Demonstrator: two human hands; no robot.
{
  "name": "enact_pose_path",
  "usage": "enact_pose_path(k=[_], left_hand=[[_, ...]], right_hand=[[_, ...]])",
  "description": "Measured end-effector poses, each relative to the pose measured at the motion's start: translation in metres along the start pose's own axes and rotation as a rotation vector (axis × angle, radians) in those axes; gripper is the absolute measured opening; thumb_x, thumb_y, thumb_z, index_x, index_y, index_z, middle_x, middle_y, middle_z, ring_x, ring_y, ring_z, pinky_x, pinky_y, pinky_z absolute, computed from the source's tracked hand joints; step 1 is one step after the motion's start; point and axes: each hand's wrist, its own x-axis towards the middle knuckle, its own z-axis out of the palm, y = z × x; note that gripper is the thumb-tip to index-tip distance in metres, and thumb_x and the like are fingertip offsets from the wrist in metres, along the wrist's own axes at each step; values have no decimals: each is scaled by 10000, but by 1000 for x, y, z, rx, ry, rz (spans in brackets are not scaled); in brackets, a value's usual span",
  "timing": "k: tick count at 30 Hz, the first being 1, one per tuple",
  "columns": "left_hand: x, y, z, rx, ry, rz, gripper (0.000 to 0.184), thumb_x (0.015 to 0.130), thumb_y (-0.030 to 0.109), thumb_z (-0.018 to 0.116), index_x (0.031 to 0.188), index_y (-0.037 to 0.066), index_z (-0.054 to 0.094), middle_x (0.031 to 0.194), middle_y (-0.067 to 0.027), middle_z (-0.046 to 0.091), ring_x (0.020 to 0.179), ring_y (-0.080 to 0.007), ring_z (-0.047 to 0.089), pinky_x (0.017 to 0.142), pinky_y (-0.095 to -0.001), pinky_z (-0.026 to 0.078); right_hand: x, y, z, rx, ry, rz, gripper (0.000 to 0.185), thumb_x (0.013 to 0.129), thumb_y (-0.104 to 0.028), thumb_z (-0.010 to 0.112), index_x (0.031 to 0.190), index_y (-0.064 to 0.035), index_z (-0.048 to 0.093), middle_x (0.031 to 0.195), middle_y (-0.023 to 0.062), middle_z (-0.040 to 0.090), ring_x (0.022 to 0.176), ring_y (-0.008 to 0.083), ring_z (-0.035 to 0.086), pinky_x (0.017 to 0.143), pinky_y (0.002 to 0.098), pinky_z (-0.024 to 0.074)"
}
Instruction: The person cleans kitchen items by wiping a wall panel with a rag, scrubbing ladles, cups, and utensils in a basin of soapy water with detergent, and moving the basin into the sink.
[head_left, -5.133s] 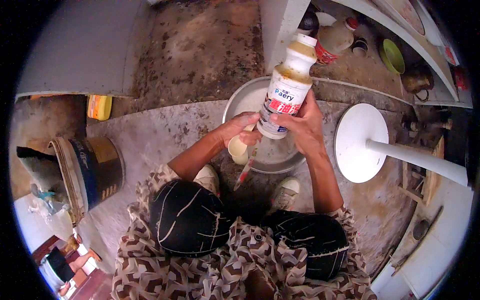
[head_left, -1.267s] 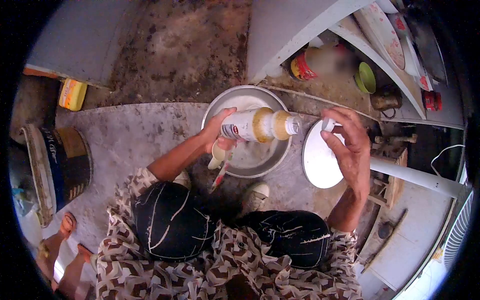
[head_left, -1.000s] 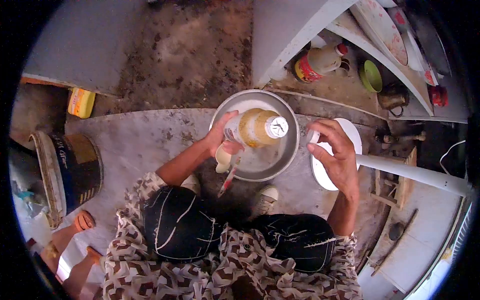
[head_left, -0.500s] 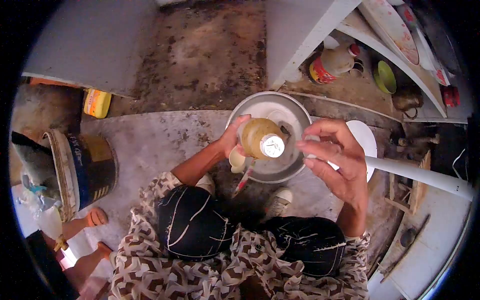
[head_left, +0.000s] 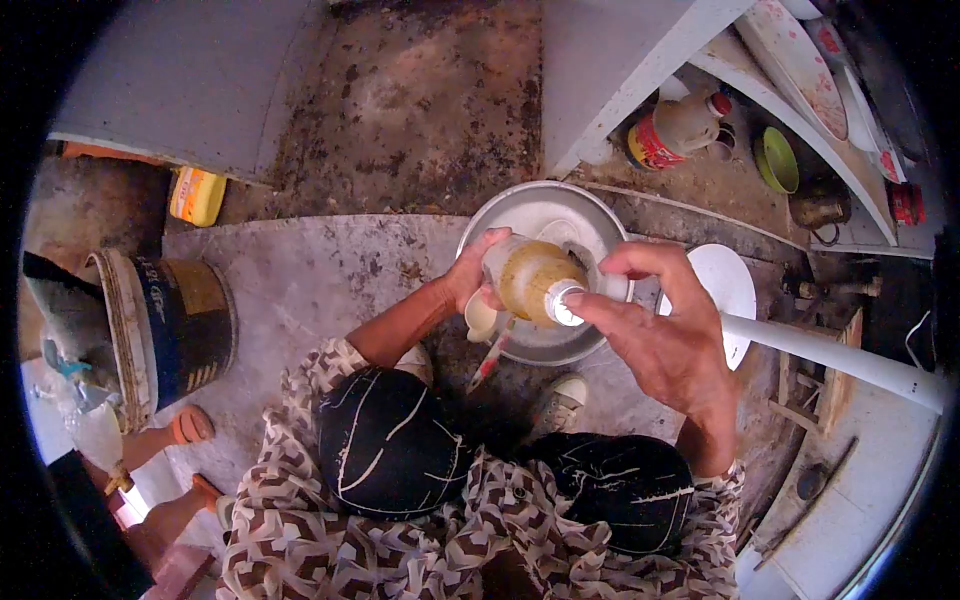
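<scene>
My left hand (head_left: pixel 470 272) is wrapped around a bottle (head_left: pixel 535 278) with yellow-brown contents, tilted with its silvery sealed mouth (head_left: pixel 566 302) towards me. My right hand (head_left: pixel 665 325) is open beside it, the thumb touching the mouth and the index finger curved apart from it. Whether its other fingers hold anything is hidden. Below the bottle stands a metal basin (head_left: pixel 585 345) with pale powdery material inside. A cream plastic spoon or scoop (head_left: pixel 481 315) shows under my left hand, and near it lies a red-patterned handle (head_left: pixel 490 355).
To the left, a large bucket (head_left: pixel 185 325) stands near another person's sandalled foot (head_left: pixel 192 425). A yellow container (head_left: pixel 197 196) is at the back left. The right shelf holds a red-capped jug (head_left: pixel 680 130) and a green bowl (head_left: pixel 776 160). A white round lid (head_left: pixel 735 280) and a white pipe (head_left: pixel 835 357) are at right.
My right hand has moved in to the bottle, its thumb now against the sealed mouth. The bottle has tipped more sideways, its mouth shifting right.
</scene>
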Motion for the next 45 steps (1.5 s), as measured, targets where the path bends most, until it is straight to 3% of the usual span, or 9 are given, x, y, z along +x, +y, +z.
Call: enact_pose_path(k=[5, 18, 21, 23, 25, 28, 40, 43, 45], left_hand=[[12, -1, -27, 22, -92, -34, 681, 808, 590, 342, 1148, 19, 489, 1088, -183, 560, 966, -321, 563, 855, -468, 437], [12, -4, -31, 61, -98, 9, 733, 794, 618, 337, 1187, 13, 466, 1148, -187, 527, 1034, -316, 529, 907, -452, 401], [10, 5, -31, -46, -333, -85, 634, 813, 563, 355, 1126, 29, 493, 911, -118, 570, 642, -188, 510, 559, -294, 421], [4, 6, -21, -79, -291, -59, 587, 825, 529, 365, 1108, 33, 500, 859, -105, 589, 561, -161, 536, 491, -259, 457], [-5, -2, 7, -28, 14, 85, 598, 828, 520, 368, 1136, 21, 486, 995, -149, 583, 795, -233, 605, 704, -340, 507], [-3, 0, -5, -44, -166, 24, 607, 830, 507, 376, 1163, 7, 468, 1143, -172, 526, 1040, -290, 520, 916, -399, 399], [-2, -2, -1, 25, -41, 58, 714, 818, 594, 342, 1199, -1, 446, 1139, -180, 533, 999, -304, 548, 883, -433, 424], [-3, 0, 7, -92, 52, 35, 593, 836, 513, 362, 1156, 27, 477, 1000, -134, 583, 697, -216, 609, 506, -283, 506], [5, -2, -6, -68, 19, 66, 574, 839, 523, 353, 1095, 31, 502, 817, -97, 579, 484, -149, 496, 365, -231, 385]], right_hand=[[-5, 1, 5, 91, -4, 143, 325, 717, -64, 635, 994, -233, 618, 978, 70, 518, 894, 259, 525, 763, 353, 443], [-9, 9, 9, 102, 53, 7, 332, 686, -60, 672, 983, -201, 624, 962, 58, 531, 865, 258, 540, 740, 358, 454], [-6, 11, 4, 31, 17, -103, 290, 689, -91, 692, 955, -187, 624, 959, 54, 540, 869, 256, 546, 729, 361, 455], [-5, 7, 6, 41, 25, -66, 277, 693, -109, 699, 948, -186, 619, 959, 53, 545, 874, 256, 549, 722, 361, 455], [-5, 6, 8, 62, 37, -57, 281, 692, -121, 706, 949, -188, 613, 960, 53, 549, 872, 257, 553, 716, 364, 456], [-5, 5, 10, 108, 56, -46, 308, 684, -124, 716, 962, -196, 606, 959, 54, 552, 861, 262, 559, 711, 370, 458], [-5, 5, 10, 201, -19, 55, 313, 717, -69, 685, 1008, -127, 587, 922, 94, 547, 809, 240, 562, 653, 310, 475], [0, -8, 1, 276, -124, 337, 292, 729, -54, 665, 1006, -103, 585, 916, 104, 540, 785, 227, 558, 639, 298, 476], [0, -3, 3, 241, -61, 285, 299, 729, -45, 655, 1016, -88, 582, 928, 111, 532, 777, 221, 556, 638, 296, 477]])
